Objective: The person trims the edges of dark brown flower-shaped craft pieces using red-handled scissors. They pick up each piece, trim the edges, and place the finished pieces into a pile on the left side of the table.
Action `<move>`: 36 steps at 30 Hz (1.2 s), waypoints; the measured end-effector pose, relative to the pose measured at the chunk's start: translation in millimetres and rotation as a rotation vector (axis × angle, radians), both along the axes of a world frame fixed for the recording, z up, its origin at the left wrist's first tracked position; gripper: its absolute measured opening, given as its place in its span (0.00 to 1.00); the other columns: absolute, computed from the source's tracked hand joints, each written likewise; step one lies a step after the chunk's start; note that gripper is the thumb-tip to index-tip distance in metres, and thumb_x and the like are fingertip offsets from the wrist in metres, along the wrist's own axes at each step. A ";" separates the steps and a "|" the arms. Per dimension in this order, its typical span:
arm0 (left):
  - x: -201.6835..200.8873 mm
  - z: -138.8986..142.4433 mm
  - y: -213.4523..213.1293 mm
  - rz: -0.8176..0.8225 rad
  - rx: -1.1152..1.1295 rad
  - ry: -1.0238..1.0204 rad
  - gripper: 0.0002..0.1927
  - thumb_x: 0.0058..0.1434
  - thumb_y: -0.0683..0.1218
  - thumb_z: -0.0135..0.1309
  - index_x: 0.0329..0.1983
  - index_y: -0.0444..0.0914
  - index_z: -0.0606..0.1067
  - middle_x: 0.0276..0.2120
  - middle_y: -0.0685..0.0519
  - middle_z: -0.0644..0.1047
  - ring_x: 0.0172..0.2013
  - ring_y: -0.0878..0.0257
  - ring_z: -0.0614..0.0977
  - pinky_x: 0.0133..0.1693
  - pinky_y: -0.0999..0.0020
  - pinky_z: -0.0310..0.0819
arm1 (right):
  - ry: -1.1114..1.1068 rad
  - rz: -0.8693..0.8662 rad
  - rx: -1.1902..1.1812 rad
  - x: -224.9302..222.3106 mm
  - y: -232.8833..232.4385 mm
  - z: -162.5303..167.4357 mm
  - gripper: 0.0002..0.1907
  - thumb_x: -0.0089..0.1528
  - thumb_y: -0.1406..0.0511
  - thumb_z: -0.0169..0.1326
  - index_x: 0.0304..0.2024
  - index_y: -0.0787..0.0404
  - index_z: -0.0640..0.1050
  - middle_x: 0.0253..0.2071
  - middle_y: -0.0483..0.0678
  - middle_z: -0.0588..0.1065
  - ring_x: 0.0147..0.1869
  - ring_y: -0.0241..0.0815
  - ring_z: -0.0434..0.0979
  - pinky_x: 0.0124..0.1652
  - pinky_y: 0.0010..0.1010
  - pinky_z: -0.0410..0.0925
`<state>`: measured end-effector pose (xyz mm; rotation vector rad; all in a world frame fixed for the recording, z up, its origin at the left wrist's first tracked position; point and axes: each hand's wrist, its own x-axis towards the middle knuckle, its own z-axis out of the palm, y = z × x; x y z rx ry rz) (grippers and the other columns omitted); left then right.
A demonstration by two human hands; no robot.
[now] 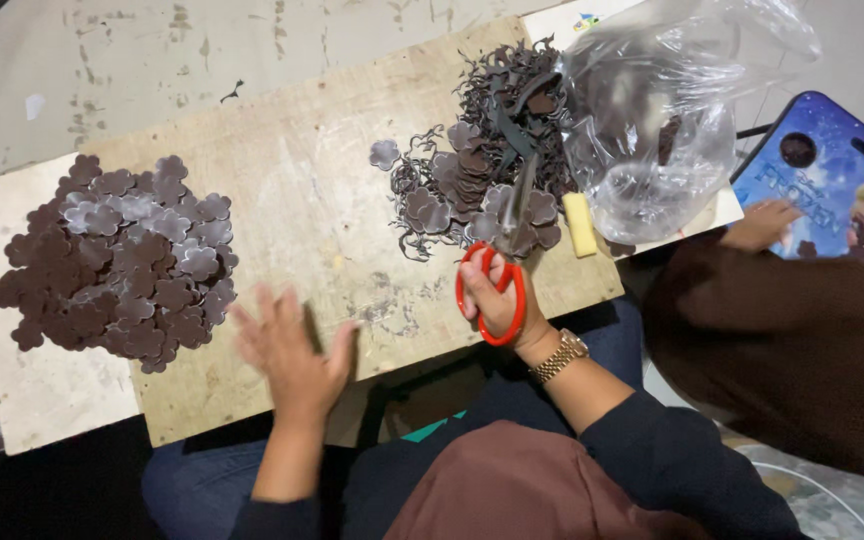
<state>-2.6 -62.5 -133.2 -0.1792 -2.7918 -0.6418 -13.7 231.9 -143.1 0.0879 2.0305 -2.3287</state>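
Note:
My right hand (pixel 500 300) grips red-handled scissors (pixel 497 270), blades pointing up into a heap of brown flower-shaped cutouts and curly offcuts (pixel 472 180). My left hand (pixel 287 350) hovers blurred and open over the near edge of the wooden board (pixel 312 180), fingers spread, holding nothing. It is just right of a big pile of brown flower cutouts (pixel 122 265) at the board's left. A single cutout (pixel 384 153) lies alone near the board's middle.
A clear plastic bag (pixel 652 120) with brown pieces lies at the board's right end, a yellow eraser-like block (pixel 580 224) beside it. Another person's hand (pixel 762 225) and dark brown sleeve are at right, near a blue picture-printed case (pixel 832 170).

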 end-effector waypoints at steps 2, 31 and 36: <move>13.5 2.8 -21.8 0.079 -0.057 -0.004 0.47 0.59 0.63 0.58 0.74 0.33 0.59 0.76 0.32 0.50 0.74 0.29 0.38 0.65 0.23 0.28 | 0.023 -0.116 0.042 3.6 8.6 -1.7 0.15 0.71 0.59 0.46 0.32 0.58 0.70 0.19 0.43 0.70 0.22 0.33 0.70 0.26 0.25 0.65; 11.6 6.5 -41.1 0.039 0.005 0.172 0.21 0.60 0.49 0.62 0.55 0.37 0.76 0.67 0.39 0.71 0.76 0.33 0.57 0.73 0.43 0.55 | 0.150 -0.387 0.211 7.5 62.8 14.5 0.17 0.71 0.61 0.46 0.29 0.61 0.67 0.19 0.46 0.70 0.22 0.35 0.70 0.26 0.27 0.65; -16.9 12.7 -17.5 -0.113 -0.070 0.043 0.45 0.61 0.59 0.61 0.74 0.32 0.59 0.76 0.29 0.49 0.74 0.29 0.38 0.70 0.31 0.33 | 0.176 -0.371 0.170 2.3 62.9 18.5 0.19 0.73 0.61 0.45 0.28 0.60 0.67 0.19 0.45 0.68 0.22 0.35 0.69 0.27 0.27 0.65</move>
